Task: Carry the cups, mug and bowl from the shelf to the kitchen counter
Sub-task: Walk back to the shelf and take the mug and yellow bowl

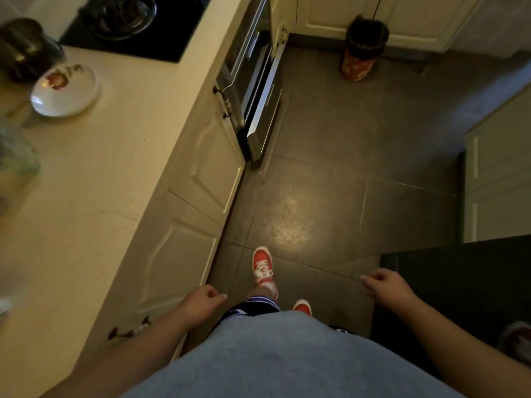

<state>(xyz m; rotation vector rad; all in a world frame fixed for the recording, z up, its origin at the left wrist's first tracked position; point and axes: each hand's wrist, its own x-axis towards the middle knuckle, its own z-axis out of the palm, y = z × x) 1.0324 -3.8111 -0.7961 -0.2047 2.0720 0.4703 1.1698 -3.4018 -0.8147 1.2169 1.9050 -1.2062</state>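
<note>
The cream kitchen counter (94,179) runs along my left. A white bowl (65,90) with a red flower print rests on it near the back left. My left hand (201,301) hangs low beside the counter's cabinet doors, fingers loosely curled, holding nothing. My right hand (385,282) hangs at my right side over the floor, fingers also curled and empty. No cups, mug or shelf are in view.
A black hob (161,38) with a glass lid sits at the counter's far end, a dark pot (23,47) at its left. An oven door (258,104) stands ajar into the grey tiled aisle. A red bin (362,50) stands ahead. A dark surface (459,282) lies at right.
</note>
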